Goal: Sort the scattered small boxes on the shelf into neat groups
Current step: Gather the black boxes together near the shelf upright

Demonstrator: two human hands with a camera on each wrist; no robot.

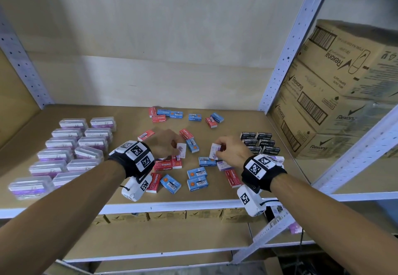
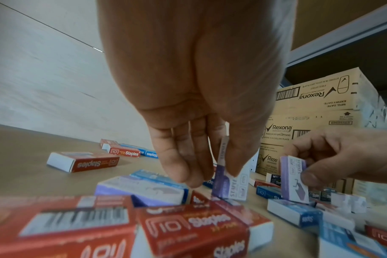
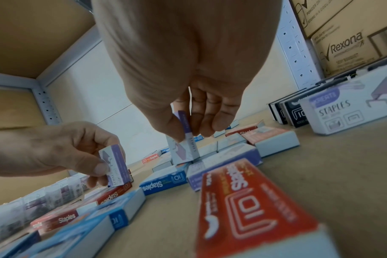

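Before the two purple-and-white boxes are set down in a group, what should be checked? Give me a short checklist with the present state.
1. Left hand holds its purple box: ok, pinched.
2. Right hand holds its purple box: ok, pinched.
3. Both boxes lifted free of the loose red and blue boxes: cannot tell.
4. Black boxes already grouped: ok, neat block.
5. Purple group exists to join: not ok; one lies alone by the right wrist.
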